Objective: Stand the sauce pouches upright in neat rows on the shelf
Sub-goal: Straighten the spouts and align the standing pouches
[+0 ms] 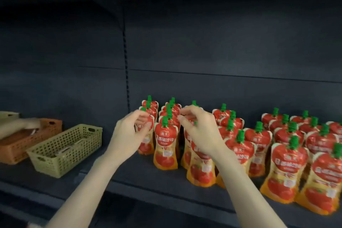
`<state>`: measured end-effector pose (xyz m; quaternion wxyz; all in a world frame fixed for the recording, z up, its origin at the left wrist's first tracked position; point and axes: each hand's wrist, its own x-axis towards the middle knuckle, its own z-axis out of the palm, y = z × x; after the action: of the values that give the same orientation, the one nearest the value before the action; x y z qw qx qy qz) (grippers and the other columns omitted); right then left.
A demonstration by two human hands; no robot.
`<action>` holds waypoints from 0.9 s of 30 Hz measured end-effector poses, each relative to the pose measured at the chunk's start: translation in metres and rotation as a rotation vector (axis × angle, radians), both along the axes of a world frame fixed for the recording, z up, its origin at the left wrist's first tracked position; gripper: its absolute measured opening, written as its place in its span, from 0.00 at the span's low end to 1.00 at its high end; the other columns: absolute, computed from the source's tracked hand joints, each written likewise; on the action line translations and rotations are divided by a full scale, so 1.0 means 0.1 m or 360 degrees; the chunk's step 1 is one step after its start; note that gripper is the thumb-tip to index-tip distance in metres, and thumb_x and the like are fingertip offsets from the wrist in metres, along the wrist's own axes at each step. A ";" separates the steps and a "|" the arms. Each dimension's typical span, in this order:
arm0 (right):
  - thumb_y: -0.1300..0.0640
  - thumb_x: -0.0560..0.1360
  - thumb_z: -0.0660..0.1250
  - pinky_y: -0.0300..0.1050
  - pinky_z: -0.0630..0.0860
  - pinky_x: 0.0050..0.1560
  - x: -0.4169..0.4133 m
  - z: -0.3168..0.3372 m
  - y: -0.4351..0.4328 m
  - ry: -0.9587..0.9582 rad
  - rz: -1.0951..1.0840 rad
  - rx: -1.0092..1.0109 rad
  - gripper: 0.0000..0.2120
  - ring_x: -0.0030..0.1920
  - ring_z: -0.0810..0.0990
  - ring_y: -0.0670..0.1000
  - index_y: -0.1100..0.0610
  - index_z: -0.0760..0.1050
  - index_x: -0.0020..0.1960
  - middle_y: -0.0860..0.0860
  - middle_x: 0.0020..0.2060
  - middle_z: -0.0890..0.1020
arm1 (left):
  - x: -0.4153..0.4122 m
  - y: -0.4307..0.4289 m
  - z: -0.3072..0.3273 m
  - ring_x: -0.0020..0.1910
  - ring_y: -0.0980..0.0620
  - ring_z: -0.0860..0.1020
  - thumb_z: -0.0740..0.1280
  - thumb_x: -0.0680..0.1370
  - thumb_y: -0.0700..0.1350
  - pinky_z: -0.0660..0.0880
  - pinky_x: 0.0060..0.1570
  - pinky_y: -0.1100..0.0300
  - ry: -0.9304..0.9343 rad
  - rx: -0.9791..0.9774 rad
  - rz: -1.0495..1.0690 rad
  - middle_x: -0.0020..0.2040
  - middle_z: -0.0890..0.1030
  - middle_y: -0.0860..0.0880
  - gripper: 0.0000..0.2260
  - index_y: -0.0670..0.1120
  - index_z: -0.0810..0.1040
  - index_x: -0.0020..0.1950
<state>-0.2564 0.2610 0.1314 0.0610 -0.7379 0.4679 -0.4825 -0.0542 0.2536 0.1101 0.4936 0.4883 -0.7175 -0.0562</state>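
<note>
1. One dark shelf [138, 172] spans the view, with a dark back panel behind it.
2. Roughly two dozen sauce pouches [288, 161], red and orange with green caps, stand upright on the right half of the shelf. They form about eight rows running from near to far. Most rows show four caps. The exact count cannot be told, since the hands and the right edge hide some.
3. Two perforated baskets sit on the left part of the shelf, touching or nearly so: one green basket [64, 146] nearer, one orange basket [20, 146] left of it. A pale blurred shape lies across the orange one. A third pale rim [9, 114] shows at the far left edge.
4. Two bare forearms reach up from the near edge towards the leftmost rows.
5. The left hand [127, 133] is at the leftmost row, palm turned right, its fingers [137, 114] and thumb curled round the upper part of the near-left pouch [147, 146].
6. The right hand [199, 129] arches over the third row, back upward. Its fingertips [182, 114] are drawn narrowly together near the caps; whether they pinch anything cannot be told.
</note>
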 end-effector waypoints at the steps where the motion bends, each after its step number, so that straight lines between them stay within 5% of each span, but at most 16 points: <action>1: 0.54 0.76 0.65 0.42 0.76 0.53 0.05 0.07 -0.18 0.0033 0.0006 0.0009 0.10 0.51 0.79 0.46 0.56 0.77 0.56 0.49 0.51 0.82 | 0.04 -0.20 0.06 0.46 0.65 0.76 0.68 0.75 0.44 0.68 0.42 0.79 0.0003 -0.0011 0.0014 0.47 0.80 0.57 0.07 0.50 0.77 0.52; 8: 0.52 0.76 0.65 0.52 0.75 0.57 0.24 0.41 -1.45 0.0325 -0.0027 0.0285 0.11 0.53 0.78 0.52 0.57 0.77 0.56 0.52 0.51 0.81 | 0.23 -1.55 0.32 0.47 0.57 0.76 0.68 0.75 0.44 0.68 0.45 0.72 -0.0006 0.0134 -0.0072 0.52 0.79 0.49 0.10 0.46 0.77 0.56; 17: 0.52 0.76 0.66 0.45 0.70 0.60 0.26 0.42 -2.53 0.0683 -0.0155 0.0669 0.19 0.61 0.75 0.55 0.60 0.73 0.63 0.56 0.61 0.77 | 0.34 -2.82 0.28 0.65 0.49 0.71 0.67 0.76 0.48 0.66 0.63 0.59 -0.0186 0.0541 -0.0210 0.66 0.73 0.45 0.22 0.42 0.70 0.67; 27: 0.53 0.75 0.68 0.42 0.72 0.57 0.21 0.30 -2.96 0.0753 -0.0233 0.1014 0.14 0.54 0.78 0.51 0.57 0.76 0.59 0.53 0.55 0.81 | 0.45 -3.45 0.03 0.55 0.53 0.76 0.67 0.76 0.49 0.73 0.53 0.62 -0.0107 0.0814 -0.0549 0.56 0.79 0.47 0.16 0.43 0.76 0.61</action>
<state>-0.2351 -0.0353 0.1615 0.1427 -0.7375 0.6465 -0.1331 -0.0089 -0.0911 0.1132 0.3138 0.4692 -0.7684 -0.3016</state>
